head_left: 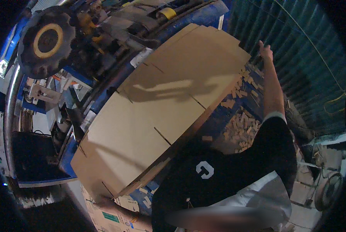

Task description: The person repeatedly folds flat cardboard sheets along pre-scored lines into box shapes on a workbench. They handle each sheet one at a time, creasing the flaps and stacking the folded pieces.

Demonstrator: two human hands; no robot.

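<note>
A stack of large flat brown cardboard sheets (pixel 161 104) with cut slots lies tilted across a blue machine bed. My left hand (pixel 104 201) grips the stack's near lower corner, with my forearm coming in from the bottom edge. My right arm, in a black short sleeve, stretches up to the far right. My right hand (pixel 265 50) holds the stack's far edge near its upper corner. My arms cast shadows across the top sheet.
A black toothed wheel with a yellow ring (pixel 45 40) sits on the machine (pixel 103 42) at upper left. Several cardboard scraps (pixel 238 120) litter the floor to the right. A teal corrugated wall (pixel 300 58) stands beyond. A printed carton (pixel 111 216) is below the stack, a fan (pixel 329 189) at far right.
</note>
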